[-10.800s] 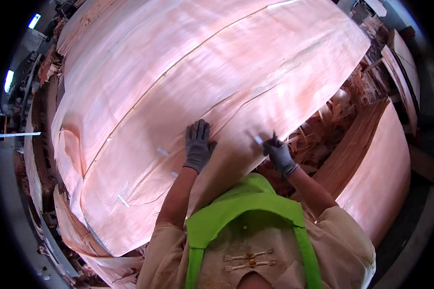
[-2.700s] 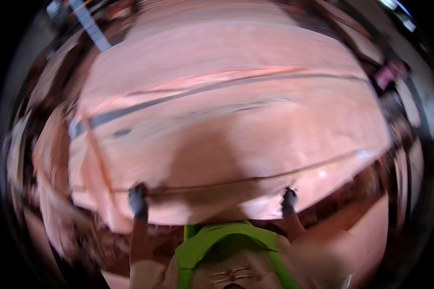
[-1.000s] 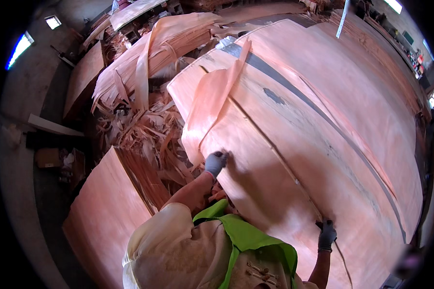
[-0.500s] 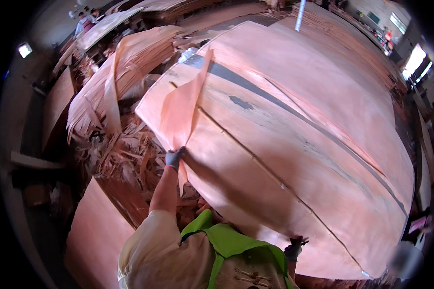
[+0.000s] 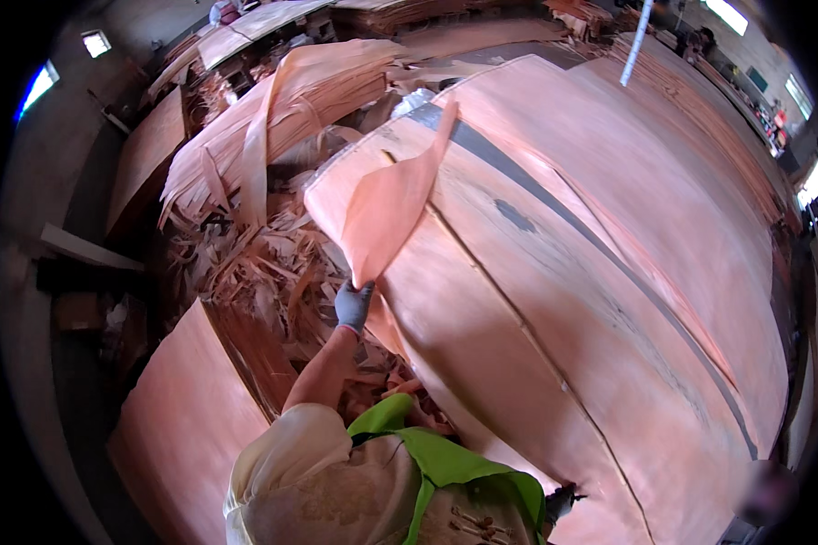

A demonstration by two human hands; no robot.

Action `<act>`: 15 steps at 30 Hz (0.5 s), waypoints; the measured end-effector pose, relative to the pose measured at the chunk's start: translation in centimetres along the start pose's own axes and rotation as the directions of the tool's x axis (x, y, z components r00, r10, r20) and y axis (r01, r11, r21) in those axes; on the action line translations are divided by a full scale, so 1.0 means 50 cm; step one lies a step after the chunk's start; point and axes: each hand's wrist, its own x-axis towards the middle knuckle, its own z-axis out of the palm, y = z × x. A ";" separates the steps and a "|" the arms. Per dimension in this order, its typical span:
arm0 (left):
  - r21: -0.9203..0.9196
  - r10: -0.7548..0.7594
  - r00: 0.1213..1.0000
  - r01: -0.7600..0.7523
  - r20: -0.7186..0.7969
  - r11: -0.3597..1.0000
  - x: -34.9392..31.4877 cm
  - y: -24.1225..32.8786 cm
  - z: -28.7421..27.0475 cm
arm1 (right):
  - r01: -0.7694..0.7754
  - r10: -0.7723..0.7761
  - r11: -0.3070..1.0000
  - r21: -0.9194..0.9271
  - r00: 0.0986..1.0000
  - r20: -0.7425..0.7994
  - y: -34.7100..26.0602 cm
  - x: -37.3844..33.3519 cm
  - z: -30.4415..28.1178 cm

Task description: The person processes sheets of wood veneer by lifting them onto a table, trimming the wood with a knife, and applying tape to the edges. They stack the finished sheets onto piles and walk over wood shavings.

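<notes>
My left hand [image 5: 354,307], in a grey glove, is closed on the narrow end of a torn pink wood veneer strip [image 5: 386,213]. The strip fans out over the near-left corner of a large veneer sheet [image 5: 491,381]. A thin bamboo stick [image 5: 523,327] lies lengthwise on that sheet, passing under the strip. At the sheet's near edge is my right hand [image 5: 559,502], in a dark glove. Something small and dark juts from its fingers; what it is, and how the fingers are set, I cannot make out.
Torn veneer scraps [image 5: 259,272] heap up left of the sheet. Beyond them stands a ragged veneer stack [image 5: 327,100]; another stack [image 5: 191,391] is at the near left. A dark grey gap [image 5: 554,186] runs between the sheets. A pale pole [image 5: 638,41] rises at the back.
The whole view has swung left, so the sheets sit farther right in it. My left hand still grips the veneer strip, whose wide part has folded slightly. My right hand stays by the near edge.
</notes>
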 end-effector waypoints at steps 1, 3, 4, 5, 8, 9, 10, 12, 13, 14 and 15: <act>-0.018 -0.004 1.000 0.004 0.003 1.000 -0.001 0.020 -0.005 | -0.008 0.006 1.000 -0.029 0.996 -0.087 -0.033 -0.030 0.013; -0.167 -0.028 1.000 0.027 -0.002 0.986 0.003 0.029 -0.028 | 0.024 -0.033 0.983 -0.182 0.998 -0.046 -0.040 -0.010 -0.021; -0.290 -0.044 0.999 0.041 -0.004 0.956 0.019 0.003 -0.044 | 0.094 -0.116 0.970 -0.222 0.989 -0.091 -0.038 -0.010 -0.016; -0.409 -0.056 0.998 0.054 0.007 0.911 0.040 -0.017 -0.061 | 0.167 -0.211 0.949 -0.267 0.967 -0.142 -0.029 -0.011 -0.006; -0.553 -0.132 0.991 0.131 0.038 0.823 0.095 0.019 -0.116 | 0.412 -0.552 0.812 -0.414 0.774 -0.311 -0.001 0.005 0.011; -0.538 -0.173 0.984 0.170 0.045 0.825 0.125 0.010 -0.142 | 0.503 -0.659 0.738 -0.450 0.681 -0.319 0.005 0.013 0.027; -0.627 -0.182 0.983 0.166 0.040 0.761 0.151 0.008 -0.171 | 0.611 -0.758 0.647 -0.456 0.579 -0.300 0.011 0.030 0.050; -0.737 -0.235 0.972 0.162 0.004 0.656 0.196 0.003 -0.227 | 0.802 -0.901 0.433 -0.411 0.374 -0.219 0.005 0.057 0.115; -0.703 -0.247 0.964 0.110 -0.097 0.703 0.210 0.009 -0.289 | 0.674 -0.697 0.714 -0.190 0.709 -0.107 -0.002 0.025 0.204; -0.758 -0.270 0.960 0.120 -0.077 0.641 0.224 0.016 -0.329 | 0.564 -0.563 0.816 -0.126 0.825 0.049 -0.018 0.006 0.269; -0.776 -0.273 0.954 0.075 -0.128 0.626 0.234 0.018 -0.383 | 0.326 -0.310 0.945 -0.028 0.919 0.243 -0.072 -0.131 0.380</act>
